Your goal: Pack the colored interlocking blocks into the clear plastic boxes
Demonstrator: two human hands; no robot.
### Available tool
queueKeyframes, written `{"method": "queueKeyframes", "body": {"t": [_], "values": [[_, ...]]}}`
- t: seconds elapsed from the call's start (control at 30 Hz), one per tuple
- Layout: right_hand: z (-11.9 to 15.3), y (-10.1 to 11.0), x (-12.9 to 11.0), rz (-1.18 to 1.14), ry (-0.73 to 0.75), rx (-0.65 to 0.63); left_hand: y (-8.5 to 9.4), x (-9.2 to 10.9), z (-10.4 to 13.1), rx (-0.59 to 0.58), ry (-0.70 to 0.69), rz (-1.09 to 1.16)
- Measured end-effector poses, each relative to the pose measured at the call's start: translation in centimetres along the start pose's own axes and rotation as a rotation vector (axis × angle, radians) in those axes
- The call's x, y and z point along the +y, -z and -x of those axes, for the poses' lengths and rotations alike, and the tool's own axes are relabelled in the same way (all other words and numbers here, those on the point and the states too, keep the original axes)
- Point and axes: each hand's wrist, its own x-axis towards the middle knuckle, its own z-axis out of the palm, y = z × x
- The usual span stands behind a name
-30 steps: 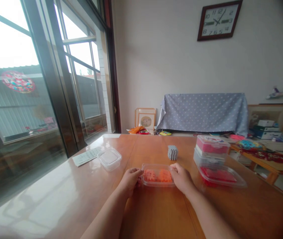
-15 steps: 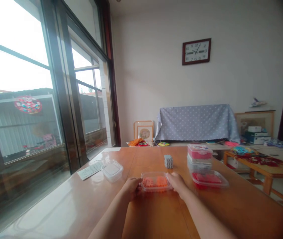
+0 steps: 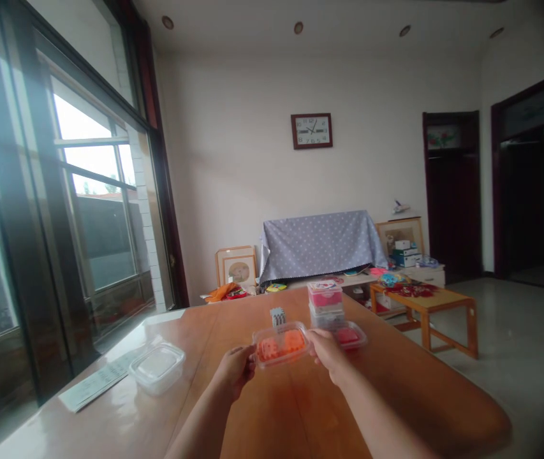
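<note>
Between my hands is a clear plastic container (image 3: 281, 360) with orange pieces (image 3: 284, 344) inside; their exact kind is too blurred to tell. My left hand (image 3: 237, 368) grips its left end, and my right hand (image 3: 325, 349) grips its right end with the thumb along the rim. The container is slightly tilted, its right end higher. Just behind it stands a small grey block-like stack (image 3: 278, 316). Past my right hand, partly hidden by it, sits another clear container with red contents (image 3: 351, 336).
Stacked boxes, one with a pink band (image 3: 325, 298), stand behind the red container. To the left, a clear lidded container (image 3: 157, 366) rests by a sheet of paper with writing (image 3: 97, 382). The wooden table (image 3: 295, 421) ends at a rounded right corner. A low bench (image 3: 425, 303) stands beyond.
The view has turned right and tilted up. The orange-filled container, held in both hands, now looks tilted and overlaps the grey stack's lower edge and nears the red container.
</note>
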Motion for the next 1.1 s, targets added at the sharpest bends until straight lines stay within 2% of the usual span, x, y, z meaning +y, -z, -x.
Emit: {"method": "queueKeyframes", "body": {"t": [0.2, 0.3, 0.4, 0.5, 0.6, 0.73, 1.1], "values": [[-1.5, 7.6, 0.1, -0.022, 0.020, 0.184, -8.6, -0.8, -2.0, -0.094, 0.006, 0.036], [-2.2, 10.7, 0.4, -0.035, 0.027, 0.271, -12.5, -1.6, -3.0, -0.118, 0.012, 0.050], [-3.1, 13.0, 0.9, -0.055, 0.027, 0.341, -15.4, -2.5, -3.9, -0.133, 0.022, 0.055], [-3.9, 14.5, 1.4, -0.077, 0.024, 0.380, -17.6, -3.3, -5.0, -0.146, 0.037, 0.058], [-4.5, 15.5, 2.1, -0.098, 0.023, 0.389, -18.8, -4.1, -6.0, -0.149, 0.053, 0.062], [-5.2, 16.1, 3.0, -0.129, 0.032, 0.378, -19.6, -4.8, -7.1, -0.144, 0.065, 0.065], [-5.9, 15.5, 4.4, -0.234, 0.055, 0.380, -19.2, -4.5, -8.2, -0.149, 0.035, 0.032]]}}
